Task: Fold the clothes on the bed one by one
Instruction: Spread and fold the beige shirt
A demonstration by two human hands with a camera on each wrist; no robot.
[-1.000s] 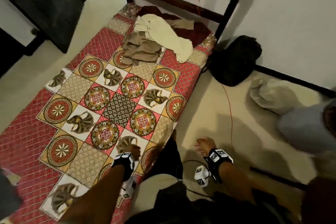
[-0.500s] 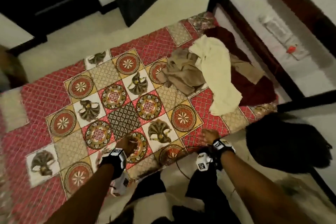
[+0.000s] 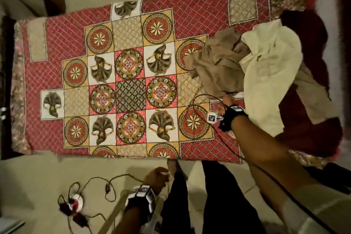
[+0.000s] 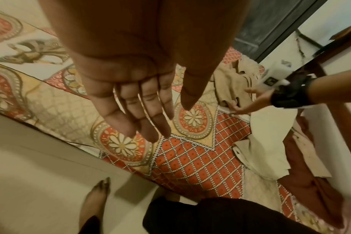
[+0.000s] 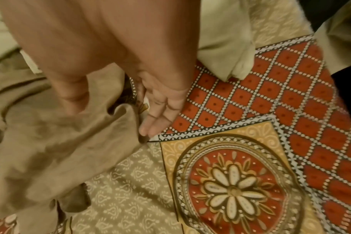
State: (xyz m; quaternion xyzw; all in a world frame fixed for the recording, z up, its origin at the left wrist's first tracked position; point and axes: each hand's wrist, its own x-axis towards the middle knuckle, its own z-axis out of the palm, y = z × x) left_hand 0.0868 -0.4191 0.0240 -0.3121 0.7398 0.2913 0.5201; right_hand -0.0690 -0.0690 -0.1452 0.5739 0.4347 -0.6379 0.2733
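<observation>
Clothes lie heaped at the headboard end of the bed (image 3: 57,62). Nearest the hands is the tan garment (image 3: 218,64), and the cream garment (image 3: 266,74) is draped beside it toward the headboard. The right hand (image 5: 150,98) is at the tan garment's near edge, fingers relaxed and beginning to curl at the hem, thumb on the cloth, gripping nothing yet. The left hand (image 4: 134,98) hangs open off the bed's side, well away, so the right is better placed to take it.

We get dim, warm yellowish indoor light in all views. Head view: strong wide-angle bend, bed (image 3: 131,85) edges bow, corners smeared & dark, esp. at 1–3 o'clock. Motion blur on the left grip (image 4: 138,95) and at 3 o'clock in left wrist view. Right wrist view: soft focus near top, pattern sharper at 5 o'clock. No glare; shadows faint.
</observation>
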